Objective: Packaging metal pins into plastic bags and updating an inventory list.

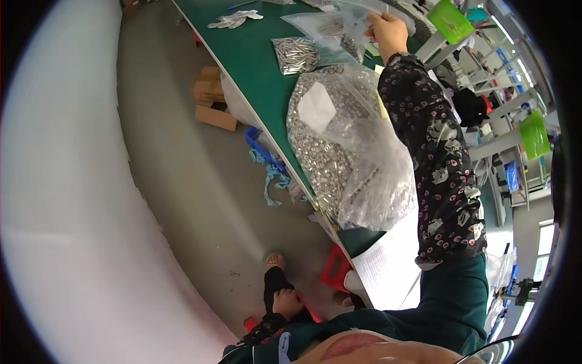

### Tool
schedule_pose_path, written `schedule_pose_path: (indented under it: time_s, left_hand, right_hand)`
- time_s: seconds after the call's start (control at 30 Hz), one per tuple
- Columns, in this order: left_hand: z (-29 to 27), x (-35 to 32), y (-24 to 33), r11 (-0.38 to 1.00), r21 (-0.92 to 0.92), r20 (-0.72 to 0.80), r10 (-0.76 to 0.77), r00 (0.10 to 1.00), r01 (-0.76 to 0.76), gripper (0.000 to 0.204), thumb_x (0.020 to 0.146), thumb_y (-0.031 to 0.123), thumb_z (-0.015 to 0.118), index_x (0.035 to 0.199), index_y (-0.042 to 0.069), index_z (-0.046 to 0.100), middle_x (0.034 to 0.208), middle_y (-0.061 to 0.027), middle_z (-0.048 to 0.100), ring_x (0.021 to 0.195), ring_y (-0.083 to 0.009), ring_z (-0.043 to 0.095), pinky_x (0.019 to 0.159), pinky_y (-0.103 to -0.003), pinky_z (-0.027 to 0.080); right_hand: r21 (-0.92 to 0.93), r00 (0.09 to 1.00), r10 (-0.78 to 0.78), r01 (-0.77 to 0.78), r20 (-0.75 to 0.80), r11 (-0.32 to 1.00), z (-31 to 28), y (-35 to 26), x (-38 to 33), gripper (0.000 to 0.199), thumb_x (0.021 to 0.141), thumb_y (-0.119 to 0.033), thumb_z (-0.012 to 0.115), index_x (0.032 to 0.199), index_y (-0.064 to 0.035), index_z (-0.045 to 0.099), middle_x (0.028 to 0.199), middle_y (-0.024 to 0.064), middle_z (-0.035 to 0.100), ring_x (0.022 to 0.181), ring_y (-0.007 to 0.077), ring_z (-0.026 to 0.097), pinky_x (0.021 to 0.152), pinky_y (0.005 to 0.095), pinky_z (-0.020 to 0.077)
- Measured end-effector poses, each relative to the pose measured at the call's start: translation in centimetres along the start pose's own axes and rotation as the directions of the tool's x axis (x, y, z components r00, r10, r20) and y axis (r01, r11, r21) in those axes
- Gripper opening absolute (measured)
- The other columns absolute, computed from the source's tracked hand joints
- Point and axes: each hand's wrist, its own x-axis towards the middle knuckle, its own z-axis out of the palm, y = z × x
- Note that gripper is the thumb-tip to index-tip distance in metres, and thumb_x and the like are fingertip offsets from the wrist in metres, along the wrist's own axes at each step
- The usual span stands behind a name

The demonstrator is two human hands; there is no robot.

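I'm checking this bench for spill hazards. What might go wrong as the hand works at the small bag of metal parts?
1. The right hand pinches a small clear bag by its top; if it tips or slips, parts may scatter over the green table.
2. The big bag of metal parts bulges close to the table edge and might slide off.
3. The sleeve lies against that bag and may nudge it.

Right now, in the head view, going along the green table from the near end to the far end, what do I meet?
White paper sheet → big clear bag of small metal parts → small bag of metal pins → white gloves. The hand grips a clear bag at the far end.
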Motion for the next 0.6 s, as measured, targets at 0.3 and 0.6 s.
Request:
schedule_pose_path:
  time_s: [0.3, 0.6]
  left_hand:
    - [1.0, 1.3, 0.3, 0.999, -0.033, 0.009, 0.04, 0.999, -0.04, 0.029, 0.072, 0.035, 0.056, 0.078, 0.008, 0.065, 0.078, -0.011, 0.065, 0.08, -0.0268, 0.062, 0.075, -0.042, 0.044]
    - [2.0, 2.0, 1.9, 0.983, 0.048, 0.021, 0.179, 0.984, -0.18, 0.027, 0.07, 0.034, 0.057, 0.073, 0.007, 0.062, 0.074, -0.0101, 0.064, 0.077, -0.0264, 0.061, 0.072, -0.042, 0.044]
  right_hand:
    - [0.008, 0.911, 0.402, -0.404, 0.091, 0.915, -0.9, 3.3, -2.4, 0.027, 0.082, -0.007, 0.056, 0.104, 0.0089, 0.056, 0.085, 0.0143, 0.061, 0.067, 0.0225, 0.065, 0.053, 0.03, 0.0554]
    - [-0.047, 0.964, 0.082, -0.073, 0.255, 0.996, -10.6, -2.1, -6.9, 0.027, 0.087, -0.019, 0.055, 0.107, -0.0025, 0.06, 0.094, 0.0059, 0.062, 0.076, 0.0135, 0.061, 0.062, 0.0252, 0.0474]
